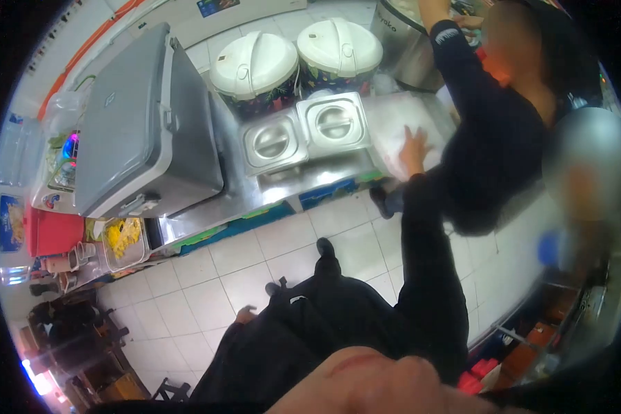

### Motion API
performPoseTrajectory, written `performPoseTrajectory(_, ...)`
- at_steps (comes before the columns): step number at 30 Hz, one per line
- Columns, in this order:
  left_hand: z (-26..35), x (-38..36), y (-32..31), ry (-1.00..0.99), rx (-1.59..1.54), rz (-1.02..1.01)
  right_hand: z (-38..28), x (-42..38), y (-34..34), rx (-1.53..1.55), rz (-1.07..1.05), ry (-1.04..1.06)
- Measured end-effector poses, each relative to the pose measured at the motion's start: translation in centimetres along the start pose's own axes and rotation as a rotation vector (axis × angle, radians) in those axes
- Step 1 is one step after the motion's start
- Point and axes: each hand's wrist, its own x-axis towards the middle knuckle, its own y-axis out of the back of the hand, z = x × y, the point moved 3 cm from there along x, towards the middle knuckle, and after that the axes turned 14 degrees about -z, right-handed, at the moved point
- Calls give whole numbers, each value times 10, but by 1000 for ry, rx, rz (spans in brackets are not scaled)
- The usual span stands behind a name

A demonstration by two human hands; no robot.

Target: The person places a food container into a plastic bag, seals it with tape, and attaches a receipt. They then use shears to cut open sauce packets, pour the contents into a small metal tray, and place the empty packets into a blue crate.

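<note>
My right hand (pixel 414 150) rests on a white, translucent, plastic-looking item (pixel 388 141) at the right end of the steel counter. Its fingers are spread and grip nothing. To the left of it stand two lidded steel food pans (pixel 333 124), side by side. My left hand (pixel 245 314) hangs low by my side over the tiled floor, away from the counter. Its fingers look loosely apart, though they are small in view, and no held thing shows.
A large grey cool box (pixel 127 117) stands on the counter (pixel 238 186). Behind the pans are two white-lidded containers (pixel 255 65) and a big steel pot (pixel 401 41). Another person in dark clothing (pixel 497 138) is close on the right. A tray with yellow food (pixel 123 238) sits at left.
</note>
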Motion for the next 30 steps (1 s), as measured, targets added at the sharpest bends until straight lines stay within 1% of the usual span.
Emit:
performPoseTrajectory(1,-12,-2,-17,47,-35,-3,-1,7,12,-111,-146,38)
performPoseTrajectory(2,-25,-3,-33,42,-65,37,-1,16,18,-111,-154,54)
performPoseTrajectory(3,-45,-2,-52,23,-78,101,1,25,17,90,-362,66)
performPoseTrajectory(4,-47,-3,-60,3,-90,133,4,33,11,293,-569,73)
performPoseTrajectory(6,-39,-4,-57,-57,-78,140,45,123,-110,401,-518,311)
performPoseTrajectory(7,-34,-5,-63,-127,-71,141,40,119,-88,254,-438,522)
performPoseTrajectory(8,-27,-6,-73,-197,-70,140,43,115,-74,438,-527,338)
performPoseTrajectory(9,-14,-3,-71,-329,-177,20,39,100,-44,624,-574,140)
performPoseTrajectory(10,-15,-7,-76,-23,-475,133,29,80,-15,610,-582,148)
performPoseTrajectory(12,-3,-5,-72,-96,-769,252,21,62,16,347,-531,85)
performPoseTrajectory(13,10,-7,-71,-94,-778,253,24,66,8,340,-533,92)
performPoseTrajectory(14,27,-13,-70,-56,-735,278,27,73,-4,253,-410,183)
performPoseTrajectory(15,32,-15,-75,-17,-690,305,25,73,-4,168,-285,272)
performPoseTrajectory(16,37,-15,-79,-17,-694,307,28,76,-4,167,-284,276)
performPoseTrajectory(17,48,-14,-80,-104,-533,291,32,79,-8,260,-421,283)
performPoseTrajectory(18,50,-10,-88,-26,-488,231,35,80,-9,353,-557,287)
performPoseTrajectory(19,53,-5,-96,49,-439,166,38,80,-8,353,-555,287)
performPoseTrajectory(21,55,-2,-103,23,-470,169,43,80,-7,389,-519,292)
performPoseTrajectory(22,57,-1,-104,-2,-497,172,49,89,-20,388,-520,294)
performPoseTrajectory(24,62,-2,-97,-27,-528,207,55,111,-36,140,-323,308)
performPoseTrajectory(25,67,-7,-89,-50,-557,240,48,101,-21,141,-324,313)
performPoseTrajectory(27,78,-22,-80,-16,-548,256,40,63,27,62,68,156)
performPoseTrajectory(28,84,-25,-81,5,-540,279,34,48,45,59,67,168)
performPoseTrajectory(29,84,-26,-83,-24,-644,264,26,29,69,106,332,266)
performPoseTrajectory(30,82,-28,-85,-23,-660,277,20,10,89,159,598,366)
